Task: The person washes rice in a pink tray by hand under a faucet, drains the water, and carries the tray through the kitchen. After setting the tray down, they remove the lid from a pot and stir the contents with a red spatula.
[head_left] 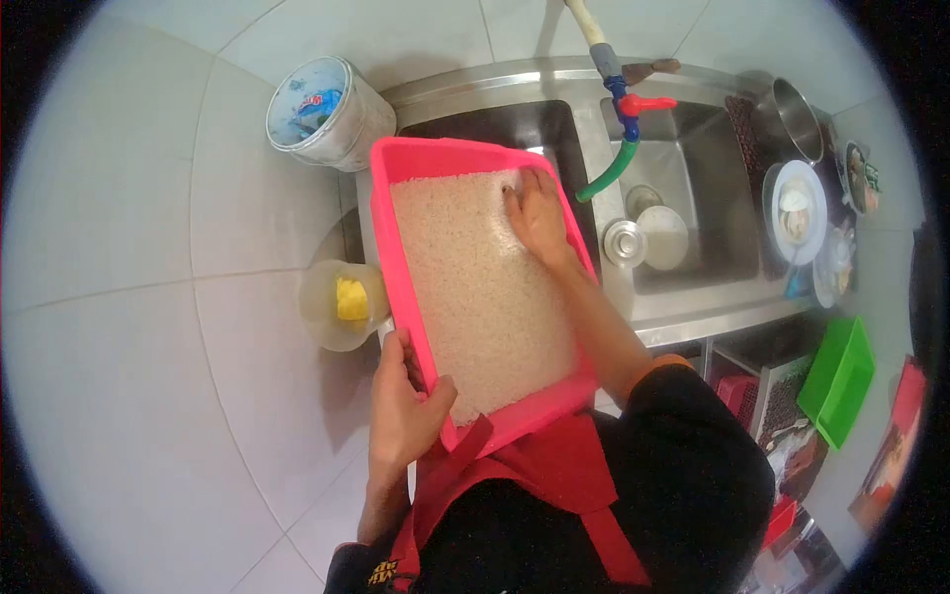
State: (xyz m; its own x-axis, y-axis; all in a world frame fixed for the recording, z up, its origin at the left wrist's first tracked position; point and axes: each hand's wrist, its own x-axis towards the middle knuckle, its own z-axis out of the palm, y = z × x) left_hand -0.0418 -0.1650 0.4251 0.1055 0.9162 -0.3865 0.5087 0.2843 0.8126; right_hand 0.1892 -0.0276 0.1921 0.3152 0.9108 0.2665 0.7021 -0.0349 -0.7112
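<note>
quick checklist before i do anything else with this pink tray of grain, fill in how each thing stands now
1. Left hand gripping the rim of the pink tray: ok
2. Right hand clear of the grain: not ok, it touches the grain near the far end
3. Grain below the visible rim: ok
4. Green hose pointing away from the tray: not ok, its mouth is close beside the right edge
5. Tray fully supported underneath: cannot tell
</note>
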